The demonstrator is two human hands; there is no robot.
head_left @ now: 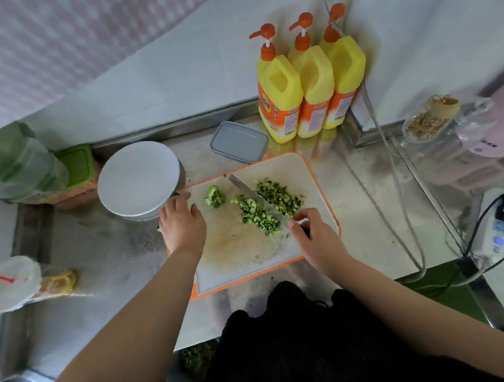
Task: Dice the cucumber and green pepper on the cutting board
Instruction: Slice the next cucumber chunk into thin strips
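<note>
A white cutting board with an orange rim (235, 248) lies on the steel counter. Diced green cucumber sits on it in two heaps, one (256, 215) left of the knife blade and one (279, 198) right of it. A green pepper piece (214, 196) lies whole near the board's far left corner. My right hand (312, 234) grips the handle of a knife (255, 195), whose blade runs diagonally between the two heaps. My left hand (182, 223) rests flat on the board's left edge, fingers relaxed, holding nothing.
A stack of white plates (137, 179) stands left of the board, touching its corner. A lidded plastic box (239, 141) and three yellow pump bottles (307, 86) stand behind. Jars and a pink appliance (489, 136) sit right; a power strip (495, 236) with cables lies at the right edge. A cup (12, 282) stands left.
</note>
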